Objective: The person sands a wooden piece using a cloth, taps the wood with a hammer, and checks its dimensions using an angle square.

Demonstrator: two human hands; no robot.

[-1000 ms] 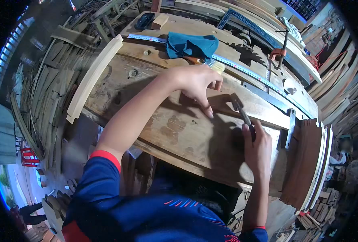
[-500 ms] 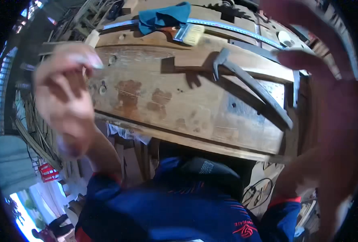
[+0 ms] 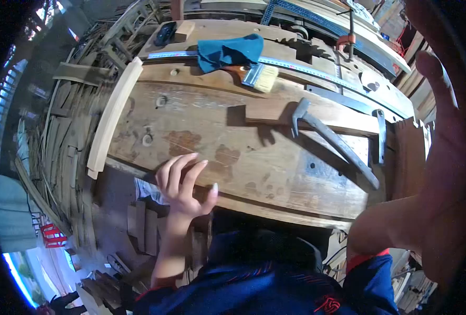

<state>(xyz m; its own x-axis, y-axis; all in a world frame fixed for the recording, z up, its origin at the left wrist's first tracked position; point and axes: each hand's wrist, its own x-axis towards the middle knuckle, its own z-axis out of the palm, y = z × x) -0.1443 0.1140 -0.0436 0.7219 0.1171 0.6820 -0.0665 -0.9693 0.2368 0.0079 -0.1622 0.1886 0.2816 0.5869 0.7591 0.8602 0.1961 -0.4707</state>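
Note:
My left hand (image 3: 184,184) hovers at the front edge of the wooden workbench (image 3: 201,123), its fingers spread and holding nothing. My right hand (image 3: 446,142) is raised close to the camera at the right edge of view. It is dark and partly cut off, its thumb apart from the other fingers, with nothing seen in it. Between the hands lies a metal hammer (image 3: 340,147), its head over a wooden block (image 3: 317,113). A paintbrush (image 3: 259,77) with pale bristles, a teal cloth (image 3: 230,52) and a long metal ruler (image 3: 317,72) lie towards the back.
A pale wooden strip (image 3: 117,115) lies across the bench's left end. A toothed saw blade (image 3: 309,51) and a clamp (image 3: 347,41) are at the back. A flat metal piece (image 3: 381,135) lies near the right end. Scrap wood (image 3: 67,136) is heaped on the left.
My left hand has moved down and right, from above the bench's left end to its front edge. My right hand has shifted towards the right edge. The view has tilted, showing more of the back.

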